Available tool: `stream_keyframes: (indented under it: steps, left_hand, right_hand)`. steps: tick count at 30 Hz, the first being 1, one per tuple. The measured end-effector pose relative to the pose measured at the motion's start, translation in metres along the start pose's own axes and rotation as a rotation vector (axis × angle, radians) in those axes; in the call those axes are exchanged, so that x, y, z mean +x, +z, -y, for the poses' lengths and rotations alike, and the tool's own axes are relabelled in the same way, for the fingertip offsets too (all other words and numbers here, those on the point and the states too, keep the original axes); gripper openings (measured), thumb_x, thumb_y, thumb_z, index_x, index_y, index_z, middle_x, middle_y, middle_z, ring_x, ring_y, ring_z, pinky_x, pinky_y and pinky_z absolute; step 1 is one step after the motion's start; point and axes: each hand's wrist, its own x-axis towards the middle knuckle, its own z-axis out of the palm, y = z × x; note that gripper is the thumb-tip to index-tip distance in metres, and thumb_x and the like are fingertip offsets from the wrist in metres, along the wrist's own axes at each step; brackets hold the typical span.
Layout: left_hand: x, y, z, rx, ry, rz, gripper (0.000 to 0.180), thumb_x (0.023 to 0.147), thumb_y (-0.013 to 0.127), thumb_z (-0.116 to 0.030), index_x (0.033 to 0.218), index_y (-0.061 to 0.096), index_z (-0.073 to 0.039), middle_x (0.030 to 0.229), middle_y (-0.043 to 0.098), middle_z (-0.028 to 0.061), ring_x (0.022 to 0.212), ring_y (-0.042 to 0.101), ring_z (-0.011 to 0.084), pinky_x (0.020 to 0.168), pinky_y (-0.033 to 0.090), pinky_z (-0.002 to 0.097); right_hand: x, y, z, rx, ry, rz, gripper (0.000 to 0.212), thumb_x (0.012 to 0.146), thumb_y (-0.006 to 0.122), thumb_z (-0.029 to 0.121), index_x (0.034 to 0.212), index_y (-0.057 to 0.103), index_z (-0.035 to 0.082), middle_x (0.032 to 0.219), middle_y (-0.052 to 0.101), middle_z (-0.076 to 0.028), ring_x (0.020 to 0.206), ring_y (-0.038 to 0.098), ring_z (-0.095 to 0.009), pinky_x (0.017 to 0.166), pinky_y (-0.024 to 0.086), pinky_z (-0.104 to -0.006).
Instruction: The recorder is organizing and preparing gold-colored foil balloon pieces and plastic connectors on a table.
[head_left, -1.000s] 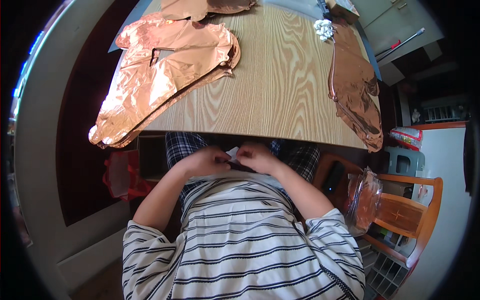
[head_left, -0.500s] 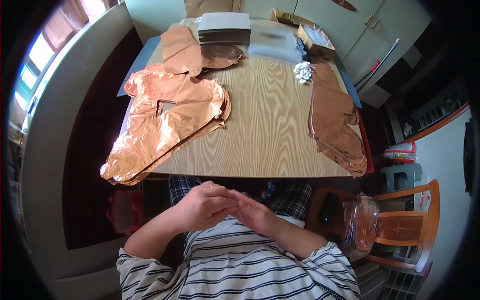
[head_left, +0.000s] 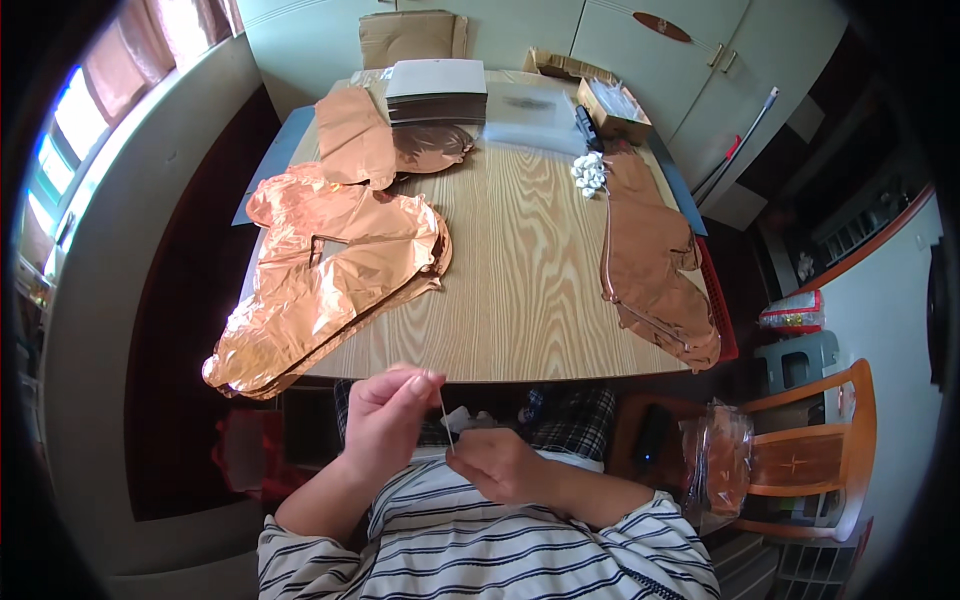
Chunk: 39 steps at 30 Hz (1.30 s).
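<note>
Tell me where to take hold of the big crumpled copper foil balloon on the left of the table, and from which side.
Grip the copper foil balloon at its near end, which sticks out past the wooden table's front-left edge. Come from the near left side, pinching top and bottom. The sheet lies flat elsewhere, so only the overhang likely gives fingers room underneath.

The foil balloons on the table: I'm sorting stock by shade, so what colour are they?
Shiny rose-gold, a coppery pink; the foil balloons show best in the head view.
</note>
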Motion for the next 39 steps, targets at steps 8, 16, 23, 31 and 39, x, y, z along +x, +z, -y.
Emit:
stream_keyframes:
  steps: [8, 16, 23, 31, 39]
  left_hand:
    - [-0.008, 0.001, -0.005, 0.426, 0.345, 0.676, 0.005, 0.083, 0.069, 0.003, 0.086, 0.072, 0.000, 0.086, 0.069, 0.0098, 0.077, 0.064, 0.0211, 0.068, 0.051, 0.0312]
    - [0.010, -0.008, 0.007, 0.878, 0.691, 0.814, 0.018, 0.076, 0.072, 0.002, 0.093, 0.070, -0.003, 0.086, 0.066, 0.0089, 0.075, 0.064, 0.0223, 0.064, 0.051, 0.0310]
    - [0.021, -0.028, 0.004, 1.099, 0.696, 0.574, 0.021, 0.075, 0.069, 0.004, 0.094, 0.071, -0.004, 0.087, 0.067, 0.0094, 0.073, 0.065, 0.0238, 0.064, 0.053, 0.0326]
    - [0.025, -0.027, 0.001, 1.130, 0.617, 0.577, 0.027, 0.071, 0.070, 0.005, 0.096, 0.072, -0.006, 0.087, 0.066, 0.0095, 0.072, 0.066, 0.0230, 0.065, 0.055, 0.0331]
    - [0.028, -0.019, -0.007, 1.188, 0.596, 0.526, 0.017, 0.082, 0.065, 0.004, 0.095, 0.071, -0.004, 0.086, 0.065, 0.0089, 0.073, 0.066, 0.0250, 0.065, 0.054, 0.0311]
  right_hand:
    - [0.032, -0.066, -0.009, -0.162, -0.007, -0.023, 0.010, 0.084, 0.066, 0.005, 0.089, 0.058, 0.005, 0.072, 0.051, -0.009, 0.061, 0.056, -0.028, 0.056, 0.047, -0.0382]
    - [0.047, -0.079, 0.010, 0.036, 0.141, 0.085, 0.014, 0.092, 0.062, 0.015, 0.086, 0.058, 0.003, 0.074, 0.056, -0.012, 0.067, 0.059, -0.030, 0.061, 0.047, -0.0358]
    - [0.030, -0.054, 0.010, 0.079, 0.036, 0.239, 0.013, 0.091, 0.061, 0.015, 0.085, 0.057, 0.005, 0.074, 0.056, -0.011, 0.070, 0.060, -0.030, 0.062, 0.048, -0.0386]
    - [0.032, -0.056, 0.006, 0.064, 0.052, 0.229, 0.008, 0.088, 0.062, 0.011, 0.089, 0.058, 0.005, 0.077, 0.058, -0.011, 0.069, 0.061, -0.031, 0.061, 0.049, -0.0367]
    - [0.032, -0.060, 0.006, 0.125, 0.060, 0.184, 0.007, 0.090, 0.061, 0.010, 0.088, 0.058, 0.004, 0.076, 0.057, -0.011, 0.068, 0.060, -0.030, 0.060, 0.049, -0.0364]
